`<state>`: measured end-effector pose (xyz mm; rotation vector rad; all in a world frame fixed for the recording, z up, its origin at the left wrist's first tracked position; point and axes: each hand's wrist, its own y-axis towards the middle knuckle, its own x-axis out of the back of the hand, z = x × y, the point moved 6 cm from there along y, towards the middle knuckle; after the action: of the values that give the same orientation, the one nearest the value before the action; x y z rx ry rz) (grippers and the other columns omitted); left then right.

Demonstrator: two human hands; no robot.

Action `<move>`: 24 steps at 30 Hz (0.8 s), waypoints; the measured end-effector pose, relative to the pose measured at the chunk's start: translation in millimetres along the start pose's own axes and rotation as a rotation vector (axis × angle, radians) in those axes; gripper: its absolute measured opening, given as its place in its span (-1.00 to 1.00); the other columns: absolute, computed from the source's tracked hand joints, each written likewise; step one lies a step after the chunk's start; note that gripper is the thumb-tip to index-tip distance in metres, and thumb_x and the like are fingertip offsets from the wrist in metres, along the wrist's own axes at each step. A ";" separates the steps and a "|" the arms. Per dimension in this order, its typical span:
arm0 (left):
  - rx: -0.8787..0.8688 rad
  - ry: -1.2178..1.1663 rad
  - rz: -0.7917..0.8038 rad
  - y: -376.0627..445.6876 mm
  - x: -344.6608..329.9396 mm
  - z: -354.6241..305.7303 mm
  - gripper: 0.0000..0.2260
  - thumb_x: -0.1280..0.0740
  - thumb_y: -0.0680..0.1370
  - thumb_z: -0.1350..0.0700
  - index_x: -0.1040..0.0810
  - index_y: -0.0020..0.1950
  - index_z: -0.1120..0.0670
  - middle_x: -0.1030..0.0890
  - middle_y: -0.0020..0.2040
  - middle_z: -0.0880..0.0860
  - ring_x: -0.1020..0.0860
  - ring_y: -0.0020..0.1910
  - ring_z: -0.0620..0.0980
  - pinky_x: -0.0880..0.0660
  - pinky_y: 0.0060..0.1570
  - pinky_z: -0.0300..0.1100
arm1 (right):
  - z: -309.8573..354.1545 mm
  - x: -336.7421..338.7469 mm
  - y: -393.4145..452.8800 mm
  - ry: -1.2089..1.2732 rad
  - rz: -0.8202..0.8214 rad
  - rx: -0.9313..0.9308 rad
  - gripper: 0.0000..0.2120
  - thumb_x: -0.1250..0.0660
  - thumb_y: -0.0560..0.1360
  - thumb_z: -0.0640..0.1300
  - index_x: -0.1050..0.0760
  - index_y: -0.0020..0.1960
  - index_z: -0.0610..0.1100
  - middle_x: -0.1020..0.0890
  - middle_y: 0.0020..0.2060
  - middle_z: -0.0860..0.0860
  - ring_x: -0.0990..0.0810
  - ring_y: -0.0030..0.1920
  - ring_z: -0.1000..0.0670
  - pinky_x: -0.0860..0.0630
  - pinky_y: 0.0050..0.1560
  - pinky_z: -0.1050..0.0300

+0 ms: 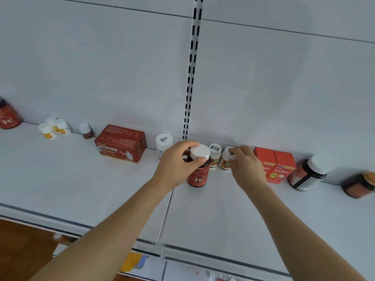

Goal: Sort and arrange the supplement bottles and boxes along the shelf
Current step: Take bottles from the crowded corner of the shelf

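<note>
While both hands are engaged at the middle of the shelf (101,189), the sorting is judged to be only partly done. A row is formed along the far edge against the back panel, but like items are scattered: one red Fe bottle (8,116) stands at the far left, while a matching Fe bottle (198,169) is gripped by the left hand (178,161), fingers and thumb curled round its white cap, slightly nearer than the row. The right hand (246,165) is pinched on the cap of a small white-capped bottle (226,161), just beside a similar small bottle (215,157). Grouping is noted in places: three small yellow-labelled bottles (53,127) cluster at left, two dark red boxes (121,144) sit stacked, and two orange-red boxes (277,165) stand side by side at right. A lone small dark bottle (86,130), a white bottle (164,144), a large dark bottle (308,173) and an amber jar (360,185) remain unpaired, with wide gaps between groups. The held Fe bottle is upright, dark glass with a red label; whether its base touches the shelf cannot be told.
</note>
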<state>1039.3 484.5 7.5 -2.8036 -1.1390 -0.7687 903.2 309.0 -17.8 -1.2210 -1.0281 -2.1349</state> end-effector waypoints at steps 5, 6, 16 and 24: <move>0.021 0.015 -0.022 -5.0 1.0 -4.7 -0.61 -0.49 0.45 -0.04 -0.54 0.25 -0.06 -0.58 0.18 -0.19 -0.54 0.11 -0.27 -0.50 0.12 -0.29 | -0.4 0.9 0.7 0.005 0.029 -0.004 -0.74 -0.39 0.46 -0.29 -0.59 0.14 -0.21 -0.57 0.10 -0.18 -0.61 -0.11 -0.28 -0.54 -0.24 -0.02; 0.024 0.012 -0.036 -6.5 2.2 -5.6 -0.61 -0.49 0.45 -0.05 -0.54 0.25 -0.07 -0.58 0.17 -0.19 -0.54 0.11 -0.27 -0.51 0.13 -0.26 | -0.1 0.9 1.5 0.000 0.035 0.001 -0.75 -0.39 0.47 -0.28 -0.58 0.14 -0.21 -0.56 0.10 -0.18 -0.60 -0.12 -0.28 -0.54 -0.25 -0.02; -0.011 0.029 -0.091 -27.6 32.8 -8.8 -0.64 -0.47 0.48 0.00 -0.57 0.27 -0.05 -0.55 0.15 -0.22 -0.53 0.12 -0.24 -0.47 0.13 -0.32 | 21.4 12.2 -9.7 -0.088 -0.025 0.113 -0.68 -0.41 0.46 -0.20 -0.53 0.20 -0.23 -0.53 0.18 -0.24 -0.54 0.11 -0.34 -0.57 -0.16 -0.12; -0.098 0.062 -0.155 -46.8 101.4 3.1 -0.64 -0.48 0.48 0.01 -0.60 0.27 -0.04 -0.57 0.22 -0.15 -0.49 0.21 -0.22 -0.49 0.18 -0.25 | 114.6 0.3 -22.9 -0.153 0.072 0.220 -0.49 -0.28 0.56 0.03 -0.37 0.44 -0.17 -0.41 0.43 -0.17 -0.28 0.48 -0.22 -0.35 0.38 -0.23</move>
<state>1071.9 585.4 42.7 -2.7711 -1.3570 -0.9399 946.1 413.8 10.9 -1.3066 -1.2283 -1.8409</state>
